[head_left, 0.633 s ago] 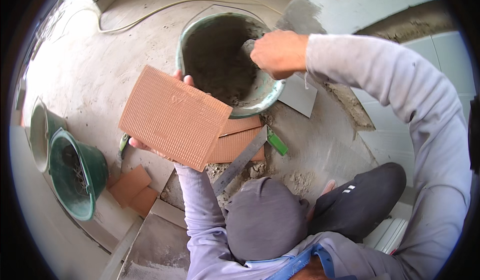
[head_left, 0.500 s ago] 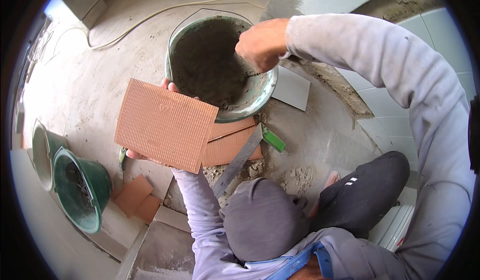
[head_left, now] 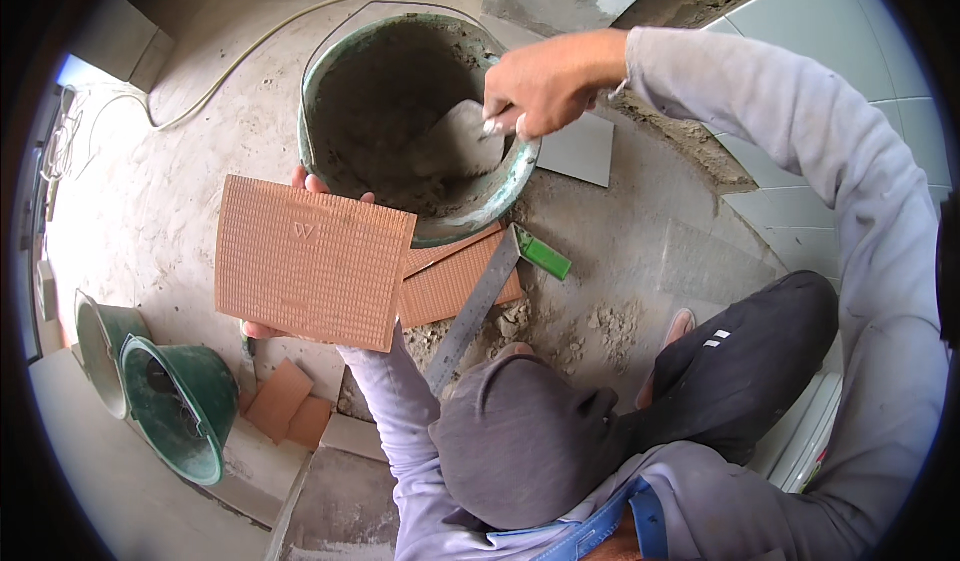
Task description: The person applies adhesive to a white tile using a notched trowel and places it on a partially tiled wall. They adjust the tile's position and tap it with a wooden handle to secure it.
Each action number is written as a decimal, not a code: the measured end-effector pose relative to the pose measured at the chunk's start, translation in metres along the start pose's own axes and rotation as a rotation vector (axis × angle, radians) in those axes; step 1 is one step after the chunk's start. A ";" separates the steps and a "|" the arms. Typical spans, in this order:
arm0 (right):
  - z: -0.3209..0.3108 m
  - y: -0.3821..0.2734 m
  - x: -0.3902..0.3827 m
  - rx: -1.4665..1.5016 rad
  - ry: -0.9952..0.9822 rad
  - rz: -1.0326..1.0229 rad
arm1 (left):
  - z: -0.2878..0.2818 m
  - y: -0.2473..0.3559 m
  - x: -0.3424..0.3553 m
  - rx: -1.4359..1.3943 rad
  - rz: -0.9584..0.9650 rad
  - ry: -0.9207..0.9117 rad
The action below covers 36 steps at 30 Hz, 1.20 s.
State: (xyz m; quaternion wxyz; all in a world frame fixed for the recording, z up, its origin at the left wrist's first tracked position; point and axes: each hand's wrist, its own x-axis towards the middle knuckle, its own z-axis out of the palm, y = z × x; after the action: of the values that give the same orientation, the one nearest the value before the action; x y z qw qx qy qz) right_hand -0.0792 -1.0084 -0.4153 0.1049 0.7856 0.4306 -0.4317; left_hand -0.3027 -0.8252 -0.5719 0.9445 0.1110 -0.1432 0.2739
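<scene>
The floor [head_left: 640, 211] here is rough grey concrete, dusty, with pale tiles on the wall at the right. A person crouches on it.

The left hand [head_left: 300, 186] grips a red tile [head_left: 312, 261] by its edges, ribbed back facing up. You only see fingertips at the top edge and a bit of hand at the bottom edge. The tile sits just in front of the big green bucket [head_left: 500, 196], and it now looks flatter than it did a moment ago.

The right hand [head_left: 545, 81] is closed tight on the handle of a trowel [head_left: 455, 141]. A moment ago the blade was deep in the bucket and hard to see. Now it is plain to see, grey with wet mortar, over the inside of the bucket near the rim. I think a scoop has been picked up.

Under the tile lie more red tiles [head_left: 455, 281] and a metal square with a green end [head_left: 480, 301]. 2 smaller green buckets [head_left: 185, 406] stand well apart on the left.
</scene>
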 end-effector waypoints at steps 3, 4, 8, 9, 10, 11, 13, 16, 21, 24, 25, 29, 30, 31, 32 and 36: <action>0.018 0.005 0.011 0.001 0.036 -0.112 | 0.002 0.001 -0.005 -0.028 -0.026 0.016; 0.024 0.009 0.011 0.130 0.018 -0.094 | 0.002 0.000 -0.003 -0.048 -0.048 0.004; 0.051 0.020 0.015 0.464 0.029 -0.154 | 0.000 -0.004 -0.004 0.005 0.011 0.006; 0.058 0.021 0.017 0.479 0.080 -0.221 | -0.001 -0.003 -0.005 -0.002 0.006 0.007; 0.062 0.023 0.018 0.495 0.124 -0.290 | -0.001 -0.002 -0.005 -0.014 0.006 0.007; 0.067 0.025 0.016 0.530 0.145 -0.271 | -0.001 -0.002 -0.005 0.009 0.005 0.034; 0.073 0.028 0.012 0.585 0.187 -0.264 | -0.002 -0.003 -0.003 0.041 0.014 0.084; 0.078 0.033 -0.001 0.708 0.117 -0.198 | 0.006 -0.007 -0.003 0.048 0.031 0.076; 0.086 0.038 -0.026 0.889 0.199 -0.228 | 0.044 -0.003 -0.013 0.256 0.068 0.231; 0.092 0.040 -0.051 0.582 0.479 -0.298 | 0.063 0.000 -0.018 0.241 0.047 0.273; 0.094 0.041 -0.066 0.649 0.484 -0.305 | 0.067 0.000 -0.020 0.206 0.038 0.268; 0.100 0.033 -0.115 0.632 0.802 -0.307 | 0.071 -0.010 -0.012 -0.040 0.049 0.185; 0.100 0.029 -0.122 0.578 0.905 -0.326 | 0.071 -0.016 -0.008 -0.010 0.056 0.242; 0.101 0.026 -0.125 0.508 0.994 -0.331 | 0.073 -0.024 -0.003 -0.028 0.050 0.250; 0.104 0.022 -0.128 0.437 1.087 -0.335 | 0.077 -0.029 -0.002 -0.074 0.030 0.233; 0.123 0.012 -0.098 0.282 1.363 -0.420 | 0.100 -0.046 0.014 -0.129 -0.061 0.250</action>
State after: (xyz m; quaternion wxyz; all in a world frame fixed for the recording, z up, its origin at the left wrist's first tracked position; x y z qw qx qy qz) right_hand -0.1678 -1.1390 -0.4165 -0.3741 0.7869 0.4822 0.0913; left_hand -0.2870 -0.8856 -0.4801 0.9680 0.0195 -0.0382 0.2472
